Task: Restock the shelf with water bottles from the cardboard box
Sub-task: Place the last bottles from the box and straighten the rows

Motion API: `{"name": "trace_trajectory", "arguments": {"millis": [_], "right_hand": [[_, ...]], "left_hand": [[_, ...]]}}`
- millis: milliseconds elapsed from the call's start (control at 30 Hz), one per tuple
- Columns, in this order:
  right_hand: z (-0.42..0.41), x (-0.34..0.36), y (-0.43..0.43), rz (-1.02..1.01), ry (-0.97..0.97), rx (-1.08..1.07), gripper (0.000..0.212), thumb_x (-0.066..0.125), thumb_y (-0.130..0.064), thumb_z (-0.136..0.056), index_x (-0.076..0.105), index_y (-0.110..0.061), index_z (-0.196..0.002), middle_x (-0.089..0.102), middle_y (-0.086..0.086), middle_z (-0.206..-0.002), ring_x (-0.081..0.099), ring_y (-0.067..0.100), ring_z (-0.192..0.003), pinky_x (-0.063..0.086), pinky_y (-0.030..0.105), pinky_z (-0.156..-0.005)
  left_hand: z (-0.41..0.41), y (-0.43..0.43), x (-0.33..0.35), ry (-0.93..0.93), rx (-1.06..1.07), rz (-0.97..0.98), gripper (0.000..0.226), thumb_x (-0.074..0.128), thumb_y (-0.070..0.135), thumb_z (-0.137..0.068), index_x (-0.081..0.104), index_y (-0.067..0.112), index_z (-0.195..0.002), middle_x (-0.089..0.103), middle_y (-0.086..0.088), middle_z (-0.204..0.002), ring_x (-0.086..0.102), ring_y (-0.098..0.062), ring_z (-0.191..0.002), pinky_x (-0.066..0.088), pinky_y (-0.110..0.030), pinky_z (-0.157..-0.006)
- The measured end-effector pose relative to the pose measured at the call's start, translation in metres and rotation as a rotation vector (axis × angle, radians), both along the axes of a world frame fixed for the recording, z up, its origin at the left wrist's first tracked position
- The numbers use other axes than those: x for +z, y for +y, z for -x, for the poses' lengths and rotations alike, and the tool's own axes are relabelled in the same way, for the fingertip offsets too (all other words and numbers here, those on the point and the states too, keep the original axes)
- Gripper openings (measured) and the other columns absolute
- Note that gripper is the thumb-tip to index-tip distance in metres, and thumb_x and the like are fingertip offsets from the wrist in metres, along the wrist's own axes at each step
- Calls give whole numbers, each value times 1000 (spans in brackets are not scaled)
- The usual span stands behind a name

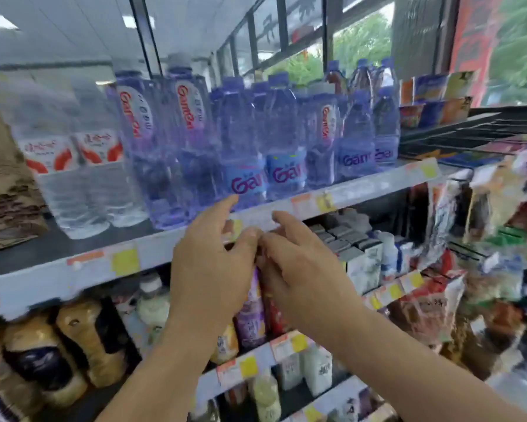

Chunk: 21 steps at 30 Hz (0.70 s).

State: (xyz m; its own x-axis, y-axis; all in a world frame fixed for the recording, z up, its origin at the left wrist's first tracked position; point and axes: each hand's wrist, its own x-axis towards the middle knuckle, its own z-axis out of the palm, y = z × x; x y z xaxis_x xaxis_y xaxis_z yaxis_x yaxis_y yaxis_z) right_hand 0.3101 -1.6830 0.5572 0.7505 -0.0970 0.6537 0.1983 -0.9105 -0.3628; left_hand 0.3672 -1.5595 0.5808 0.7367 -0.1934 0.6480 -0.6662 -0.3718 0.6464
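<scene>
Fingertips (250,236) of both hands meet just in front of the shelf edge (171,254), loosely curled, spread and holding nothing. The left hand (210,269) has its index finger stretched up to the foot of a purple-tinted water bottle (244,147) at the lip, though the blur hides whether it touches; the right hand (302,269) sits thumb-to-thumb with it, fingers fanned across the price rail. Up on the shelf the water bottles stand upright, packed shoulder to shoulder right to the front edge: tall square-sided ones (161,141) with red lettering, rounder ribbed ones with blue labels in the middle, and smaller blue-capped bottles (384,126) toward the right end. All clear, thin plastic, glossy and softly faceted. Left of them stand two colourless ribbed bottles (76,169) with white and red labels, and beside those a bare dark strip of shelf offers the only open room in the row. A brown cardboard box (3,178) closes off the far left. The rail itself is pale and smooth, dotted with yellow and orange price tags (125,261). Below, tiers of cartons (362,263) and squat brown bottles (43,351) fill the lower shelves, and crinkled snack bags (493,239) hang at the right, crowding that side. Both forearms come up from below with free space around them.
</scene>
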Motion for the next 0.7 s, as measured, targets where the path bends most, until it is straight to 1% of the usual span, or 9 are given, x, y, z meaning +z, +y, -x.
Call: {"name": "trace_trajectory", "arguments": {"millis": [100,200,267,367,400,467,500,567,700], "right_hand": [[42,-47,-71,-7,80,-68,29,50,-19,-96,63,-10,-120,48,16,-139,54,36,-116,53,47,-85],[84,-113,-142,-46,211,-147,32,50,-22,-100,60,-15,-130,40,7,-150,48,28,-129,49,39,-93],[110,-156,-180,-91,314,-214,34,52,-20,-99,60,-17,-131,42,7,-150,47,29,-130,47,40,-97],[145,-217,-221,-126,438,-300,24,62,-8,-92,69,-10,-115,60,12,-128,60,33,-111,53,41,-86],[155,-238,-230,-149,486,-318,20,66,-3,-88,71,-7,-107,65,13,-117,64,34,-101,56,41,-79],[175,-282,-245,-208,578,-367,15,67,0,-85,73,-5,-98,68,14,-107,66,36,-94,57,42,-75],[184,-304,-252,-246,605,-399,16,65,-2,-87,74,-6,-100,68,13,-111,65,35,-99,56,42,-81],[200,-348,-264,-319,680,-479,24,61,-10,-92,72,-13,-113,64,7,-125,60,30,-115,48,38,-98],[227,-436,-281,-411,855,-604,27,60,-14,-93,70,-17,-118,64,1,-126,59,26,-116,44,32,-99]], "left_hand": [[26,-64,-47,127,-71,-65,55,65,37,-83,60,22,-136,66,2,-129,64,-13,-114,51,-38,-100],[50,-126,-107,250,-132,-142,56,59,45,-85,57,26,-138,63,5,-133,62,-12,-113,50,-35,-94],[65,-162,-150,348,-177,-194,53,59,46,-90,54,32,-140,63,6,-134,61,-13,-113,51,-40,-94],[89,-209,-214,517,-252,-298,49,57,45,-95,47,41,-143,59,7,-138,64,-24,-110,54,-45,-92],[95,-221,-237,557,-272,-314,50,56,46,-94,46,42,-143,59,7,-139,67,-26,-102,56,-41,-85],[105,-240,-281,593,-314,-363,50,56,46,-95,47,39,-143,61,8,-136,63,-11,-93,48,-20,-77],[108,-247,-302,620,-335,-397,49,56,45,-96,47,39,-144,62,10,-135,57,-1,-92,41,-14,-74],[112,-255,-344,693,-369,-447,49,58,42,-96,47,38,-144,60,15,-135,54,4,-94,41,-17,-75],[112,-266,-424,801,-402,-517,47,62,36,-95,52,37,-141,61,16,-124,60,-5,-105,46,-28,-85]]}}
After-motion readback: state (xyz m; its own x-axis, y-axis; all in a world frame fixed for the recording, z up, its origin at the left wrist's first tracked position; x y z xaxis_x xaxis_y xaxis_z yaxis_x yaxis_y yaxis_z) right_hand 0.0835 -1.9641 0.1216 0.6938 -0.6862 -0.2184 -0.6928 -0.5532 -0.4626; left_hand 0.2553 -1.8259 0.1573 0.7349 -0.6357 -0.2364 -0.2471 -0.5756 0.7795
